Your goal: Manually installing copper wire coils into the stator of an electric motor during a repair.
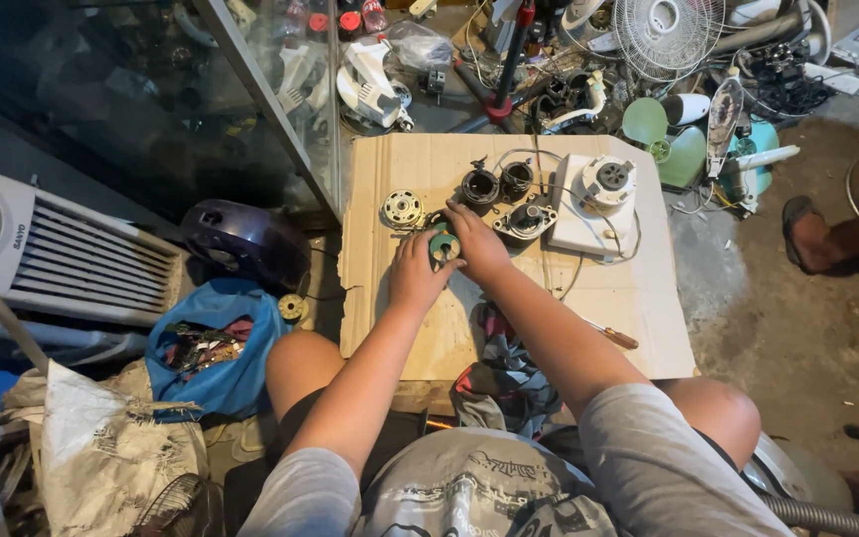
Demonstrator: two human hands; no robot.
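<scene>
Crouching over the cardboard sheet [509, 328], you have both hands closed around a small green round part [443, 248] near its upper middle. Your left hand [416, 270] grips it from the left with fingers curled, and your right hand [476, 244] presses on it from the right and above, fingers bent over the top; the two hands touch each other around it, so most of the part is hidden.

Close parts crowd the space just beyond your fingers. A silver disc-shaped rotor piece [402, 209] lies just left of your hands. Two dark round motor pieces [497, 184] sit right above your right hand, and a grey motor housing [526, 220] lies just beside your right knuckles. Further right stands a white fan body [594, 204] with thin wires looping around it and trailing down the cardboard.

Under your right forearm lies a patterned rag [504, 368], and a screwdriver with an orange handle [612, 336] rests on the cardboard to its right. Off the left edge sit a dark blue rounded shell [246, 242] and a blue bag of scraps [213, 343]. Another person's sandalled foot [809, 236] is on the floor well to the right.
</scene>
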